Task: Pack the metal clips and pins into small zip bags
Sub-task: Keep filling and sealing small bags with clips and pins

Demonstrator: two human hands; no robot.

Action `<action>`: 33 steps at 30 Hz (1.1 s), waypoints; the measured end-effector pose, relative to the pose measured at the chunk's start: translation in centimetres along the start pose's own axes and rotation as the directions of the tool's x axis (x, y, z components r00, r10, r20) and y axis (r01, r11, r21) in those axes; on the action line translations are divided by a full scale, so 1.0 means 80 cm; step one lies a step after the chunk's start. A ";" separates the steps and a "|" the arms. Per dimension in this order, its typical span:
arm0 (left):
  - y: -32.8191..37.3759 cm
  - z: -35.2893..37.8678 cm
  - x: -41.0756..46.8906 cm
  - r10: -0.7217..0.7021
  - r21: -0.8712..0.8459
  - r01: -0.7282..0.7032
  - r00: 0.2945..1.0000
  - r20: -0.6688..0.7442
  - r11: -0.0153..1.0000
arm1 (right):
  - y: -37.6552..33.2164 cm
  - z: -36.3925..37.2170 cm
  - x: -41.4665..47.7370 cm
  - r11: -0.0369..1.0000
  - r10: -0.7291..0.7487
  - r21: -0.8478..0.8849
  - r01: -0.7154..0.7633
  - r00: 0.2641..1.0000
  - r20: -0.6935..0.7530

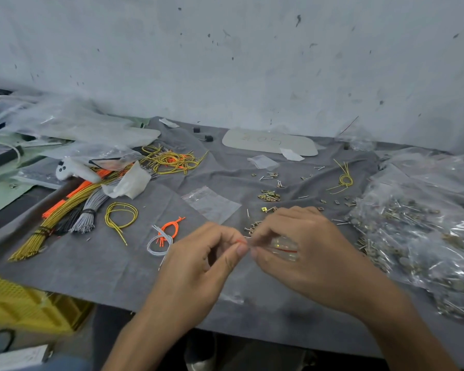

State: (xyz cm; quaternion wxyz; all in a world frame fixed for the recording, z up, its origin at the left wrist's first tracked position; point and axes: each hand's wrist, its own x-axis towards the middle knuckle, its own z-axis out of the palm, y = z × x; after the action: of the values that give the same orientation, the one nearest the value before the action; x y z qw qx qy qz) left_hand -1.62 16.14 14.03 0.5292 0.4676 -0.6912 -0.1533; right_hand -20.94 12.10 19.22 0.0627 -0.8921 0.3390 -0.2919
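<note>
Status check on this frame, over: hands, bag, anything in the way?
Roger: left hand and right hand both pinching small zip bag. Loose clips and pins beyond, on cloth. Nothing blocking.

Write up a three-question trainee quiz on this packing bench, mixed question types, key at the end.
1. True or false: the left hand and the right hand both pinch the small zip bag.
2. Where does the big clear bag of metal parts lie? A) to the right of the hands B) to the left of the hands C) against the wall, behind the yellow cords
3. What colour is the cloth under the loose clips?
Key: 1 true; 2 A; 3 grey.
</note>
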 end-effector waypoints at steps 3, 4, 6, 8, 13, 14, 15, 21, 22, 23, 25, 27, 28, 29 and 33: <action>0.005 -0.002 0.001 0.010 -0.005 -0.010 1.000 0.006 1.000 | -0.004 0.001 0.001 1.000 -0.015 -0.026 0.014 0.999 -0.042; 0.007 -0.003 0.002 0.016 -0.011 -0.016 1.000 0.009 1.000 | -0.006 0.001 0.001 0.999 -0.018 -0.028 0.017 0.998 -0.060; 0.010 -0.005 0.003 0.028 -0.011 -0.028 0.999 0.016 1.000 | -0.009 0.002 0.001 0.999 -0.031 -0.032 0.028 0.995 -0.097; 0.013 -0.006 0.003 0.036 -0.008 -0.036 0.999 0.029 0.999 | -0.011 0.001 -0.002 0.998 -0.045 -0.043 0.040 0.991 -0.122; 0.016 -0.006 -0.004 0.070 0.023 -0.071 0.996 0.062 0.997 | -0.008 -0.005 -0.017 0.999 -0.031 -0.012 0.030 0.987 -0.156; 0.016 -0.006 -0.004 0.072 0.030 -0.074 0.996 0.056 0.997 | -0.006 -0.007 -0.022 1.000 -0.015 0.000 0.015 0.987 -0.159; 0.015 -0.005 -0.005 0.072 0.032 -0.073 0.996 0.045 0.997 | -0.002 -0.010 -0.026 1.000 0.006 0.012 -0.004 0.987 -0.159; 0.002 -0.002 -0.011 0.050 0.050 -0.049 0.999 -0.006 0.998 | 0.029 -0.019 -0.062 0.984 0.162 0.099 -0.147 0.973 -0.166; 0.000 0.000 -0.011 0.045 0.055 -0.044 0.999 -0.009 0.998 | 0.033 -0.020 -0.067 0.982 0.172 0.107 -0.156 0.972 -0.163; -0.001 0.003 -0.010 0.040 0.055 -0.039 0.999 -0.010 0.998 | 0.038 -0.020 -0.072 0.981 0.177 0.108 -0.161 0.971 -0.162; -0.004 0.010 -0.008 0.027 0.042 -0.026 1.000 -0.012 0.999 | 0.044 -0.022 -0.080 0.979 0.192 0.095 -0.178 0.969 -0.158; -0.008 0.016 -0.006 0.015 0.026 -0.015 1.000 -0.007 1.000 | 0.049 -0.023 -0.085 0.976 0.211 0.097 -0.196 0.962 -0.173; -0.011 0.018 -0.004 0.006 0.017 -0.006 1.000 -0.005 1.000 | 0.050 -0.023 -0.086 0.975 0.215 0.101 -0.199 0.959 -0.182; -0.013 0.020 -0.003 -0.006 0.008 0.006 1.000 -0.002 1.000 | 0.052 -0.023 -0.086 0.975 0.217 0.101 -0.200 0.957 -0.194; -0.020 0.029 0.002 -0.097 -0.085 0.097 0.995 0.013 0.992 | 0.055 -0.023 -0.084 0.971 0.231 0.108 -0.211 0.947 -0.223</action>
State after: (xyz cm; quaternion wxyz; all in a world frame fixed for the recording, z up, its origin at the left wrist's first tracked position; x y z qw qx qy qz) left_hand -2.88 14.54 12.09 0.5374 0.4768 -0.6629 -0.2105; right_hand -28.52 13.23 16.20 0.0915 -0.8046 0.4296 -0.3997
